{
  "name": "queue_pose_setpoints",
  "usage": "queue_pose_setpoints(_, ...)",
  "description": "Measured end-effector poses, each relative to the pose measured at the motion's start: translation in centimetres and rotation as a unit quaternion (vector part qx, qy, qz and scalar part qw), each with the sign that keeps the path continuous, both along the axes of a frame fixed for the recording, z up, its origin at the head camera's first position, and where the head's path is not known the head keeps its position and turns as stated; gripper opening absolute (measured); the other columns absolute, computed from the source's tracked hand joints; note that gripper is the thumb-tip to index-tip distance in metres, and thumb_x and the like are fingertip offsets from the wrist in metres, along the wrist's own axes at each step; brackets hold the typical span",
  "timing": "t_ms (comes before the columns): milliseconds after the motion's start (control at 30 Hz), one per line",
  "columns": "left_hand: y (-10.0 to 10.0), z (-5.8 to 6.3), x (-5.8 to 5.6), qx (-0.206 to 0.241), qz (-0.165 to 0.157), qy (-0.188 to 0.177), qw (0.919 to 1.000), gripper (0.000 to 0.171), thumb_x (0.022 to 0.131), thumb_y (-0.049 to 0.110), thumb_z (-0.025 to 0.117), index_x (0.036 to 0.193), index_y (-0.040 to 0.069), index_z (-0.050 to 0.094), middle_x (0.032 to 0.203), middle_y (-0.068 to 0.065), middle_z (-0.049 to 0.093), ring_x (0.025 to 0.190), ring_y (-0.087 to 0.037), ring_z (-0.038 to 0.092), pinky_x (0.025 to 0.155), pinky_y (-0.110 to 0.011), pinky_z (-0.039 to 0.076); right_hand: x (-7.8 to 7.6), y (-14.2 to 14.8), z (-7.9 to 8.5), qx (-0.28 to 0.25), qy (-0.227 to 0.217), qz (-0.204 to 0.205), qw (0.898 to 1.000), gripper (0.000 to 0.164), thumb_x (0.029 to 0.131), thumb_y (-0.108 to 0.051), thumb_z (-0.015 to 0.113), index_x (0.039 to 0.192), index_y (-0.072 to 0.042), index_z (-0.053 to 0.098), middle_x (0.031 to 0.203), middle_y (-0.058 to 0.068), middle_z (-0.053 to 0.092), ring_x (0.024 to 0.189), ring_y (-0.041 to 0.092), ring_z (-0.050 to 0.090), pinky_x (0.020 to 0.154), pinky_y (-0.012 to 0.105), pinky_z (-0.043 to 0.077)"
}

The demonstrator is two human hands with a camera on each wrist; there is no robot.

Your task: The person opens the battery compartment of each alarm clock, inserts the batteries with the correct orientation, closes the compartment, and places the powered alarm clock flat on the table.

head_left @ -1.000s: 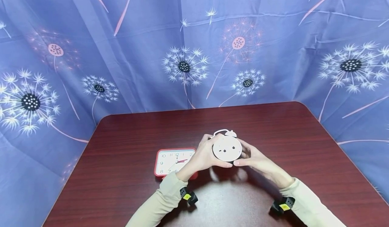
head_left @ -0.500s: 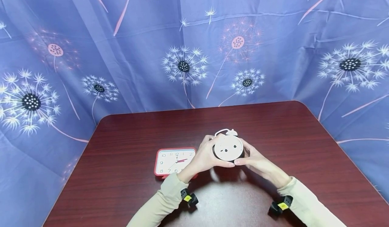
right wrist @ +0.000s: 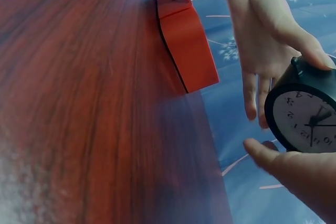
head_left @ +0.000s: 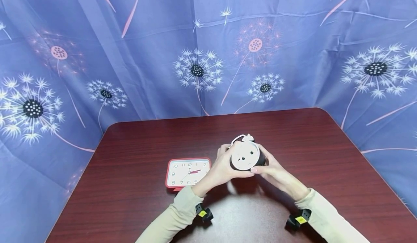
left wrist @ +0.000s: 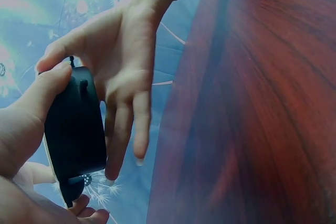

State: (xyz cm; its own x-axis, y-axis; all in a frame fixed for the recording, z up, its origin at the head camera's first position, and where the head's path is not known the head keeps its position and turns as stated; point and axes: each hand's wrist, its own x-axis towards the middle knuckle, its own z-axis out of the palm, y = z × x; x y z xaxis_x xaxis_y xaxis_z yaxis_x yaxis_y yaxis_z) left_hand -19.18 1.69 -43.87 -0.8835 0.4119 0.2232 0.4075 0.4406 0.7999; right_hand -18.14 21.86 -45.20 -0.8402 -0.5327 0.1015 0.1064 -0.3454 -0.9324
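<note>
Between both hands is a round alarm clock (head_left: 245, 155) with a black side wall, a pale handle and a bell on top. Its white back, with small dark knobs, faces up in the head view. The numbered dial (right wrist: 302, 116) shows in the right wrist view. My left hand (head_left: 223, 167) grips the clock's left side, thumb along the lower edge, covering part of the top. On the other side my right hand (head_left: 278, 174) holds it, its thumb tip near the left thumb. In the left wrist view the black side wall (left wrist: 79, 124) shows between the hands.
A red rectangular clock (head_left: 187, 172) with a white face stands left of the hands, partly behind the left forearm. Its red casing (right wrist: 189, 45) appears in the right wrist view. The dark wooden table (head_left: 156, 138) ends at a blue dandelion-print curtain (head_left: 150, 73).
Both hands have tilted and turned the alarm clock slightly, shifting it a little up in view. More of its black side now shows at the right. The red clock has not moved.
</note>
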Motion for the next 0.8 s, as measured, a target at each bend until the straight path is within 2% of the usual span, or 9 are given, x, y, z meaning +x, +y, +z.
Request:
queue_pose_setpoints(133,0.16,-0.12,0.01,0.003,-0.007,-0.003,1.0,0.083,0.065,0.039,0.087,0.138,0.031,0.047,0.123,-0.007,0.047,0.118,-0.02,0.035,0.092,-0.039,0.036,0.11,-0.05,0.09,-0.003,0.003,-0.02,1.0,0.067,0.081,0.01,0.06,0.138,-0.017,0.037,0.129,0.001,0.05,0.115,0.009,0.057,0.095,0.026,0.049)
queue_pose_setpoints(233,0.12,-0.22,0.11,-0.006,-0.009,-0.01,0.9999,0.086,0.066,0.039,0.087,0.14,0.032,0.044,0.125,-0.007,0.046,0.12,-0.02,0.034,0.093,-0.039,0.036,0.21,-0.09,0.15,0.03,0.037,-0.053,0.997,0.068,0.079,0.009,0.065,0.137,-0.016,0.039,0.127,-0.002,0.05,0.112,0.007,0.057,0.092,0.024,0.05)
queue_pose_setpoints(367,-0.09,-0.41,0.22,-0.017,-0.006,-0.019,0.9997,0.089,0.065,0.039,0.088,0.142,0.034,0.043,0.129,-0.009,0.041,0.122,-0.021,0.033,0.094,-0.042,0.037,0.36,-0.17,0.36,0.112,0.099,-0.109,0.983,0.073,0.075,0.005,0.073,0.138,-0.011,0.04,0.126,-0.006,0.052,0.11,0.003,0.055,0.092,0.017,0.047)
queue_pose_setpoints(467,-0.22,-0.48,0.21,-0.022,-0.004,-0.02,0.9995,0.09,0.064,0.04,0.088,0.142,0.035,0.043,0.13,-0.009,0.041,0.123,-0.021,0.033,0.094,-0.043,0.037,0.47,-0.26,0.54,0.15,0.124,-0.132,0.972,0.08,0.073,0.005,0.074,0.142,-0.007,0.036,0.127,-0.008,0.051,0.111,0.002,0.053,0.091,0.015,0.044)
queue_pose_setpoints(600,-0.26,-0.56,0.18,-0.022,-0.006,-0.022,0.9995,0.092,0.065,0.041,0.087,0.145,0.036,0.041,0.131,-0.009,0.04,0.124,-0.02,0.032,0.095,-0.044,0.038,0.56,-0.45,0.58,0.156,0.14,-0.144,0.967,0.089,0.073,0.005,0.074,0.148,-0.005,0.028,0.131,-0.01,0.049,0.112,0.002,0.051,0.09,0.016,0.045)
queue_pose_setpoints(800,-0.31,-0.61,0.05,-0.02,-0.011,-0.018,0.9996,0.097,0.066,0.04,0.087,0.148,0.037,0.035,0.133,-0.01,0.04,0.126,-0.022,0.031,0.097,-0.044,0.038,0.56,-0.72,0.49,0.141,0.149,-0.151,0.967,0.095,0.074,0.006,0.073,0.152,-0.011,0.023,0.138,-0.008,0.043,0.116,0.004,0.048,0.089,0.017,0.045)
